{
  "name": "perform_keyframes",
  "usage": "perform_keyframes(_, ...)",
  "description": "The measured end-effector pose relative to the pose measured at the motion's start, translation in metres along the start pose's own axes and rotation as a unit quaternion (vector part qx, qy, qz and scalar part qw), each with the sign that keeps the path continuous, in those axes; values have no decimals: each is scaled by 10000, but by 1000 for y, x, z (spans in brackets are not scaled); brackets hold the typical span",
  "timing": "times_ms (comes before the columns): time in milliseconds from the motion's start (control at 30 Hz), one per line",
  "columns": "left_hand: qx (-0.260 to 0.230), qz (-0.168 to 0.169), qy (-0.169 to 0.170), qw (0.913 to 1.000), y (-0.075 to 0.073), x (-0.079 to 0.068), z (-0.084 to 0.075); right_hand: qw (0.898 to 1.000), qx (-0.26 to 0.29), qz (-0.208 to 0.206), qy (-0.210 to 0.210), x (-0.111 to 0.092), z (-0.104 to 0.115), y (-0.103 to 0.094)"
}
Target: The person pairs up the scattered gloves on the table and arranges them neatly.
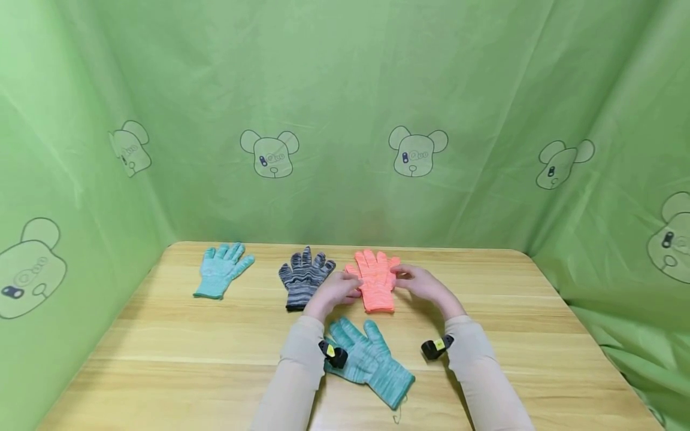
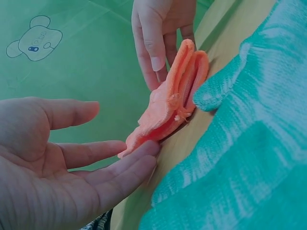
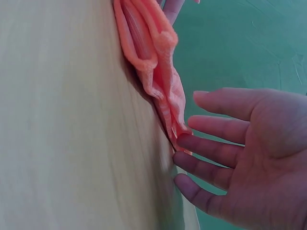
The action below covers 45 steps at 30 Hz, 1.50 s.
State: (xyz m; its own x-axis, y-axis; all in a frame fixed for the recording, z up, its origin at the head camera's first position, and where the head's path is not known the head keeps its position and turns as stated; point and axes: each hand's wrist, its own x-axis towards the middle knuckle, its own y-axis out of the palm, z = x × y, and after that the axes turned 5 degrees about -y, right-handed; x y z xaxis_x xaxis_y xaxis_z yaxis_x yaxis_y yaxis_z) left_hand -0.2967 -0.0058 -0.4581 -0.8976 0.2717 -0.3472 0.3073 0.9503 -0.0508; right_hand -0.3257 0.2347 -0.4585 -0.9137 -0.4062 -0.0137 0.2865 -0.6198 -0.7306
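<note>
Coral-orange knit gloves (image 1: 377, 294), one lying over another with cuffs together, rest flat near the back of the table. My left hand (image 1: 335, 288) is at their left side; in the left wrist view its straight fingertips (image 2: 149, 148) are right at the glove's edge, with the thumb apart. On the other side, my right hand (image 1: 426, 284) has its fingers spread, fingertips (image 3: 184, 140) at the glove's edge in the right wrist view. Neither hand is curled round the fabric. Nearer me, a teal glove (image 1: 372, 362) lies slanted between my forearms, partly hidden by the left wrist camera.
A grey-and-black striped glove (image 1: 303, 278) lies just left of my left hand. Farther left is a light teal glove (image 1: 221, 269). Green curtains (image 1: 345, 197) with bear drawings enclose the back and sides of the wooden table (image 1: 215, 365).
</note>
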Motion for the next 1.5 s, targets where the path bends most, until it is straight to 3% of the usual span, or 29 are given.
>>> perform_keyframes(167,89,-30,30,10000,-2,-3,-2,9999,53,-115,56,1,0,-1)
perform_keyframes(533,139,-26,20,9999,-2,-5,-2,9998,31,167,43,0,-1,-1)
perform_keyframes(1033,214,131,69,9997,-4,-10,-5,9999,-90,-27,-70,-1,-1,-7)
perform_keyframes(1500,320,173,19,9993,-1,-6,-1,9993,-78,356,50,-1,1,-1)
